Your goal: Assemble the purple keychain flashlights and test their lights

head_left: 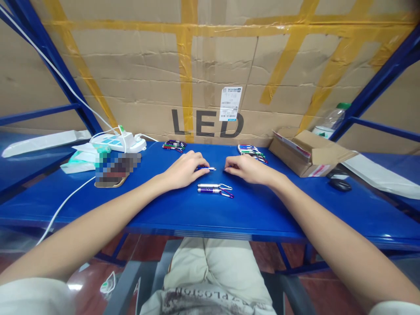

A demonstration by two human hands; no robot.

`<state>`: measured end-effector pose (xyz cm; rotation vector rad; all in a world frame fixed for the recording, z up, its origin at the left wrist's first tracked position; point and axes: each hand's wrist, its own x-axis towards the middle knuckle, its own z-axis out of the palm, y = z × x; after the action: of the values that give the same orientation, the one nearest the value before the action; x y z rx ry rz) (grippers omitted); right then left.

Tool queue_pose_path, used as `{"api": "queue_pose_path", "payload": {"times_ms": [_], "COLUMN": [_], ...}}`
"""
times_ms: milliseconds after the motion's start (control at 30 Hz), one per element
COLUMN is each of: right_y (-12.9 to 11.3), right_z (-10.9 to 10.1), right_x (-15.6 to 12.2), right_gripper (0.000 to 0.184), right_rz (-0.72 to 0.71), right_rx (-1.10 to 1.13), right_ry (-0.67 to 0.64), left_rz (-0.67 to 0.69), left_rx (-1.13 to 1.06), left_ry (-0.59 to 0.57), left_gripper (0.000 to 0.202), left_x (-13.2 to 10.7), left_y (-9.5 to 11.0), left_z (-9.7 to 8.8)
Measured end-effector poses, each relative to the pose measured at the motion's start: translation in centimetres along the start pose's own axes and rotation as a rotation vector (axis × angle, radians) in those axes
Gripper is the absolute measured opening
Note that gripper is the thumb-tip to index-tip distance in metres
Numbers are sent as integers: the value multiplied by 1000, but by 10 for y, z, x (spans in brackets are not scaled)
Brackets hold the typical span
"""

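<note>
My left hand (184,169) lies palm down on the blue table (131,205), fingers curled over a small keychain flashlight (206,168) whose silver tip pokes out toward three o'clock. My right hand (250,169) rests just across from it, fingers bent low against the tabletop; its fingertips reach toward that tip, but I cannot tell whether they grip anything.

Judging by the layout, I am partway through: two finished-looking flashlights (215,189), purple and silver with wire clips, lie side by side at six o'clock from my hands. A small left pile (174,145) sits at eleven o'clock and a bigger right pile (252,152) at one o'clock, so plenty appears left to handle.

The lights are slim metal cylinders, glossy and smooth, in mixed colours. The tabletop is painted steel, slick and slightly reflective. An open cardboard box (308,153) at two o'clock is matte and creased. At ten o'clock a white plastic power strip (120,141) trails a cord. Behind everything stands a taped cardboard wall (210,78) printed LED.
</note>
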<state>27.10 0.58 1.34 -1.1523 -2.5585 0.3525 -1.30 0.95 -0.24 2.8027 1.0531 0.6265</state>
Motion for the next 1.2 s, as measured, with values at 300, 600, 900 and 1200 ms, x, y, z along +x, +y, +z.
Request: {"api": "queue_pose_path", "payload": {"times_ms": [300, 600, 900, 1200], "right_y": [2, 2, 9, 4], "right_z": [-3, 1, 5, 3], "right_x": [-1, 0, 3, 3], "right_gripper": [15, 13, 33, 15], "right_rz": [-27, -71, -89, -63], "right_rx": [-26, -59, -15, 23], "right_ry": [34, 43, 23, -4], "left_rz": [-18, -11, 7, 40], "left_rx": [10, 11, -5, -12], "left_ry": [-17, -11, -6, -15], "left_gripper": [35, 34, 35, 31], "left_x": [0, 0, -1, -1], "left_y": [3, 2, 2, 1], "left_z": [-2, -2, -3, -4]}}
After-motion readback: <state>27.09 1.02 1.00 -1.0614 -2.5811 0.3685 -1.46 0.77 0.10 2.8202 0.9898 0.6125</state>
